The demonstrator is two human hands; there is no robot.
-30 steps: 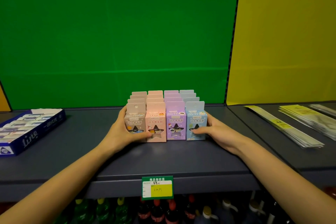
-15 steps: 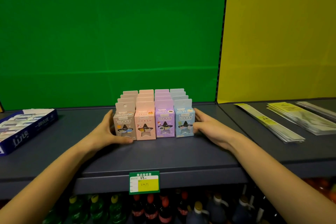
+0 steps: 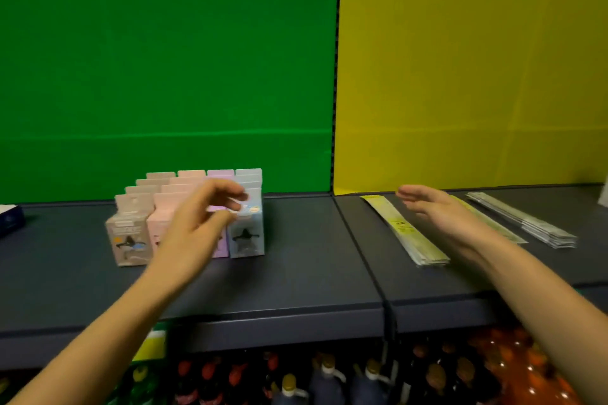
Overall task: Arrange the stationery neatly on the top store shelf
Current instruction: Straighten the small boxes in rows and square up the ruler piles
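A block of small boxes stands in rows toward the back of the dark shelf, left of its seam; bare shelf runs between the boxes and the front edge, and rightward to the seam; past the seam, flat packet stacks lie slantwise from the back edge, with open strips between them.

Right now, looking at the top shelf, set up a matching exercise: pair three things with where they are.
Things:
1. blue box
2. left hand
3. right hand

Places:
A. raised, open, in front of the rows of boxes
B. front row, right end
C. above the flat yellow packets

Pairs: 1-B, 2-A, 3-C
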